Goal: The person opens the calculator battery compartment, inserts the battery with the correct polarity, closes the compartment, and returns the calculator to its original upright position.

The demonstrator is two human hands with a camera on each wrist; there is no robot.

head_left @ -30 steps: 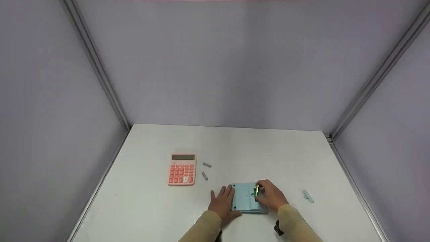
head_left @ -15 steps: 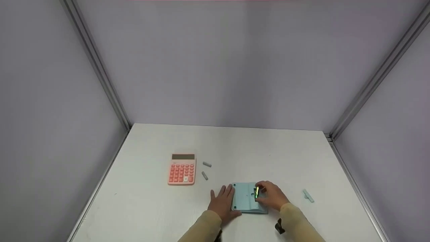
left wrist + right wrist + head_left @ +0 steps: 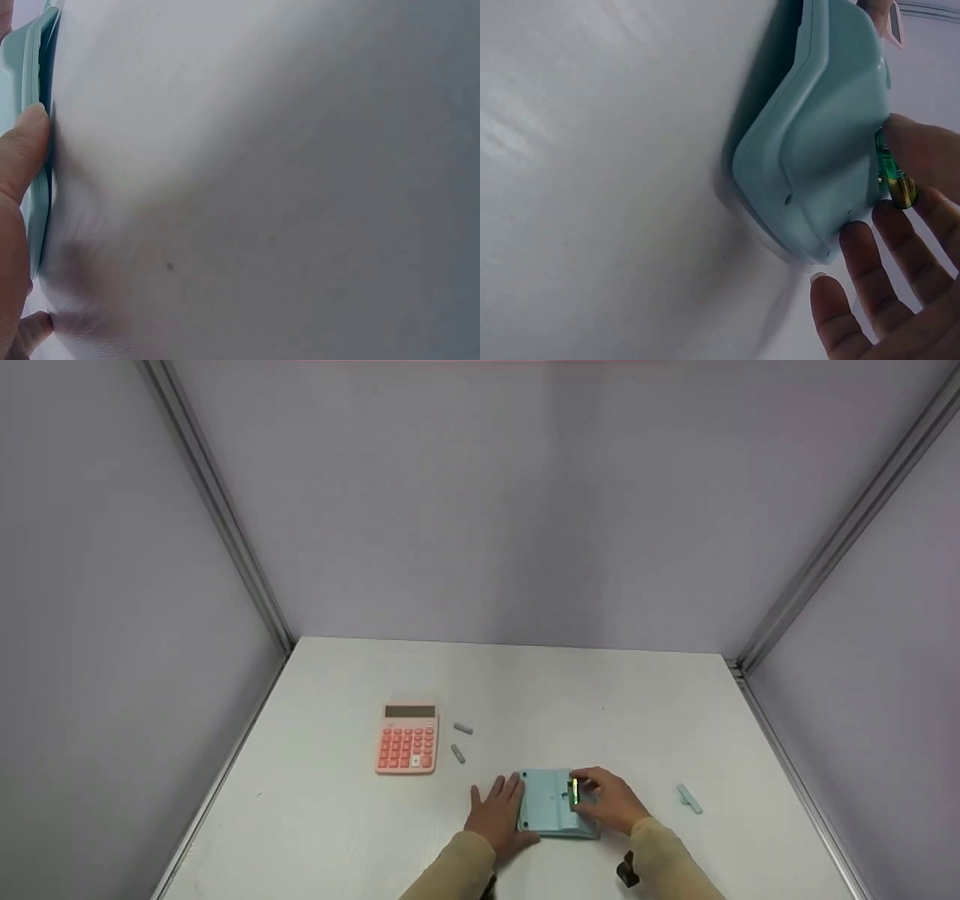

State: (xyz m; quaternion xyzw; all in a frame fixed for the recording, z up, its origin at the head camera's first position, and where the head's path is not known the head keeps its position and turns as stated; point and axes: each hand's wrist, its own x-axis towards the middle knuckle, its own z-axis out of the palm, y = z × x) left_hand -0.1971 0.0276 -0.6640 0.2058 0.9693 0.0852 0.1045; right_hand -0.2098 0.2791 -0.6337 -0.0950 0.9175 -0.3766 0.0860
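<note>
A light blue calculator [image 3: 540, 802] lies face down at the front of the table, its small battery compartment uncovered. My left hand [image 3: 495, 816] rests at its left side with fingers extended, the thumb [image 3: 28, 146] against the near edge. With thumb and fingertips, my right hand [image 3: 611, 802] pinches a green and gold battery [image 3: 897, 180] at the compartment. In the right wrist view the battery is tilted, one end at the opening, while the other fingers [image 3: 866, 274] spread beside the casing. Part of the battery is hidden by the thumb.
A light blue battery cover [image 3: 689, 799] lies to the right of my right hand. Further back on the left is a pink calculator [image 3: 406, 740], face up, with two small grey cylinders [image 3: 463, 728] beside it. Grey panels surround the white table [image 3: 337, 840].
My right hand shifts very slightly, keeping the battery at the compartment, and the battery's tilt changes a little. The left hand and blue calculator stay in place.
</note>
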